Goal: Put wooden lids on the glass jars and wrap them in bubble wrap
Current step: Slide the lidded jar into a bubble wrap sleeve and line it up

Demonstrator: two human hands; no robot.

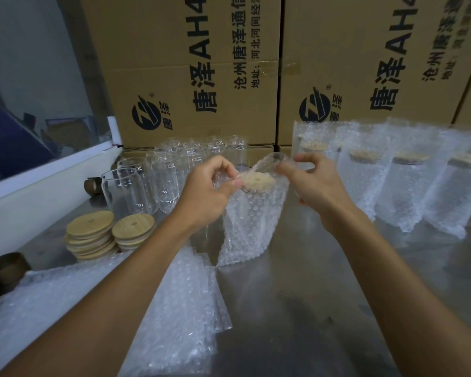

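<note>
Both hands (210, 191) pinching bubble bag (252, 224) rim

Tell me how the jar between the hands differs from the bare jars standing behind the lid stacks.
The jar between the hands sits inside a bubble wrap sleeve; the bare jars have no wrap. It carries a wooden lid; the bare jars are open-topped. The left hand and right hand pinch its sleeve's open top; nobody touches the bare jars. Both stand upright on the metal table.
</note>
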